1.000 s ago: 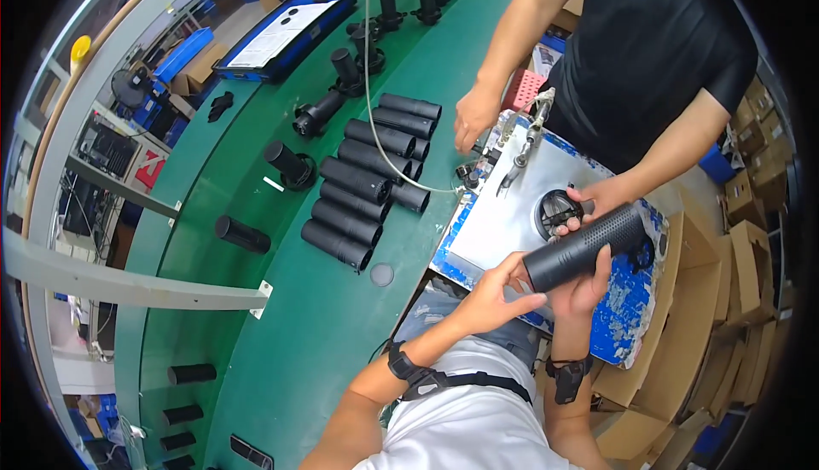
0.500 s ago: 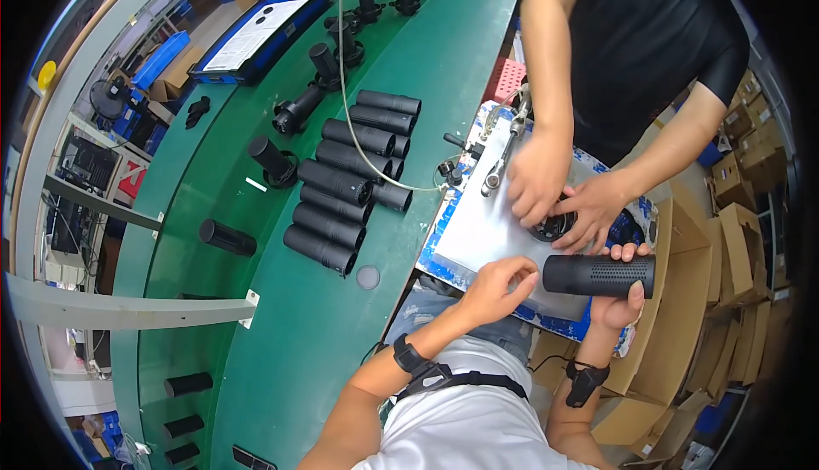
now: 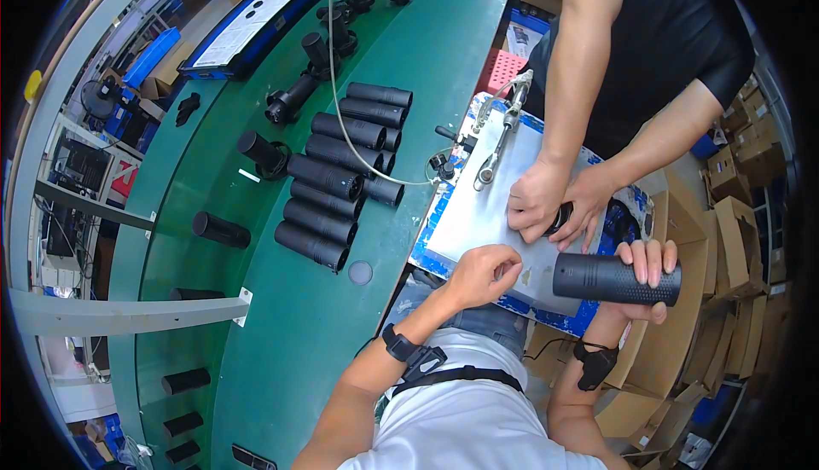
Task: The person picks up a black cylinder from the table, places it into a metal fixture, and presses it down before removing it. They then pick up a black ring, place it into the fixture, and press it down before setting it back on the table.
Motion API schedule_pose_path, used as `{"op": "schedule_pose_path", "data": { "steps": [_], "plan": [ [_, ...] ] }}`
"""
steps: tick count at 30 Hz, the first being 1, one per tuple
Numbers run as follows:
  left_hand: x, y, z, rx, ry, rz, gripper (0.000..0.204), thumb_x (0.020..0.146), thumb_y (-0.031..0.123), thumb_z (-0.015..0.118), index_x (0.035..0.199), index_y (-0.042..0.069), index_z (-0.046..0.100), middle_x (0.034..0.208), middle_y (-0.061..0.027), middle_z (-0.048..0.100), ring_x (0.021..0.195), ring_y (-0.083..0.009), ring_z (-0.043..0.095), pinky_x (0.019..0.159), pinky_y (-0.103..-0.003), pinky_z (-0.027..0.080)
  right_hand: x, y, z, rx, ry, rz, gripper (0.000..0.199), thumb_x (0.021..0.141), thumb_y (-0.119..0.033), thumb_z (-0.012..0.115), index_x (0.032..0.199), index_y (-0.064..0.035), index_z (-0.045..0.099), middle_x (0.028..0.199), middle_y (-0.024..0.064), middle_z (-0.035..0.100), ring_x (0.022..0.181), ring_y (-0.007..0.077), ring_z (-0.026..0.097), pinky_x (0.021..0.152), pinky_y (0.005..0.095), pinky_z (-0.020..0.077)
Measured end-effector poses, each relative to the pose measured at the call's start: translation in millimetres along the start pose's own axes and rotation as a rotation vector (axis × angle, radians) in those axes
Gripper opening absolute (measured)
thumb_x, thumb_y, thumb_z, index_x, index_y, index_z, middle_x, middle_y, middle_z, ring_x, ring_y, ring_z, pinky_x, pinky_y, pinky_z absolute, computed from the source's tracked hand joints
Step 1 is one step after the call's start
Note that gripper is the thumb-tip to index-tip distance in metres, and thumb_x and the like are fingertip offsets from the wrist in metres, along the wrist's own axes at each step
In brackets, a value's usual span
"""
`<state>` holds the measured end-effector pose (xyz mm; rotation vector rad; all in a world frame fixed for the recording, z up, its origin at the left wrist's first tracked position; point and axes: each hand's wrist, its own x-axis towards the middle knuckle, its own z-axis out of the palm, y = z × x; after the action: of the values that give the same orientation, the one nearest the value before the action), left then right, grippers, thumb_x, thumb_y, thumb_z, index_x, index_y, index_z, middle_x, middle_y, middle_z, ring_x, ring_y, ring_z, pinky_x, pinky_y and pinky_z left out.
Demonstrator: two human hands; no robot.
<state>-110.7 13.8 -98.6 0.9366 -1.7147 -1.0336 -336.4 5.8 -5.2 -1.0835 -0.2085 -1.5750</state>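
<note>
My right hand (image 3: 646, 265) grips a black textured cylinder (image 3: 601, 279), held level over the right end of a grey metal work plate (image 3: 478, 214). My left hand (image 3: 483, 270) hovers over the plate's near edge, fingers curled with nothing visible in them. Across the plate a person in a black shirt presses both hands (image 3: 554, 207) onto a small black round part (image 3: 559, 219).
Several black cylinders (image 3: 328, 188) lie in rows on the green conveyor table (image 3: 290, 333). A toggle clamp (image 3: 502, 124) stands at the plate's far end. A thin cable (image 3: 341, 120) crosses the table. Cardboard boxes (image 3: 734, 214) are stacked at right, and a clipboard (image 3: 243, 26) lies far left.
My right hand has carried the cylinder rightward off the plate's middle, and my left hand has let go of it. The other person brought both hands together on the round part.
</note>
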Motion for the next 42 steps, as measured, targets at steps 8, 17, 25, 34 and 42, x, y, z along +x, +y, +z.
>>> {"op": "schedule_pose_path", "data": {
  "steps": [8,17,25,34,42],
  "plan": [
    [1,3,-5,-0.044,0.011,-0.028,0.007,0.083,0.009,0.064,0.082,0.002,0.064,0.067,-0.0092,0.060,0.054,-0.0183,0.057,0.051,-0.030,0.044,15,41,-26,-0.892,0.244,0.050,0.047,0.071,-0.020,0.064,0.112,-0.0047,0.047,0.096,0.0101,0.051,0.093,0.0222,0.051,0.094,0.0380,0.0409],
    [1,1,-5,-0.048,-0.001,-0.005,0.007,0.084,0.008,0.063,0.083,0.002,0.064,0.068,-0.0087,0.060,0.056,-0.0181,0.058,0.052,-0.029,0.045,51,82,-66,-1.061,0.189,0.276,0.038,0.069,-0.005,0.063,0.105,-0.0009,0.053,0.085,0.0087,0.060,0.080,0.0175,0.059,0.079,0.0311,0.0483],
    [0,0,-4,-0.020,0.007,0.027,0.007,0.084,0.009,0.062,0.085,0.002,0.065,0.069,-0.0081,0.060,0.056,-0.0180,0.057,0.053,-0.029,0.045,9,114,-51,-1.302,0.502,0.006,0.031,0.076,0.006,0.065,0.103,-0.0027,0.052,0.090,0.0096,0.062,0.084,0.0180,0.061,0.082,0.0321,0.0496],
    [0,-1,-5,-0.021,-0.019,0.066,0.007,0.084,0.009,0.062,0.085,0.003,0.065,0.070,-0.0082,0.061,0.059,-0.0185,0.060,0.055,-0.029,0.047,35,75,-77,-0.866,0.190,0.482,0.032,0.070,0.000,0.068,0.100,-0.0014,0.056,0.090,0.0086,0.062,0.085,0.0186,0.061,0.085,0.0306,0.0471],
    [35,12,-61,-0.070,0.157,0.047,0.009,0.085,0.009,0.062,0.088,0.002,0.066,0.070,-0.0056,0.063,0.060,-0.0079,0.055,0.054,-0.024,0.044,19,120,-50,-1.443,0.498,0.080,0.025,0.077,0.000,0.071,0.097,-0.0012,0.056,0.087,0.0047,0.063,0.077,0.0114,0.060,0.075,0.0243,0.0489]
  ]
}}
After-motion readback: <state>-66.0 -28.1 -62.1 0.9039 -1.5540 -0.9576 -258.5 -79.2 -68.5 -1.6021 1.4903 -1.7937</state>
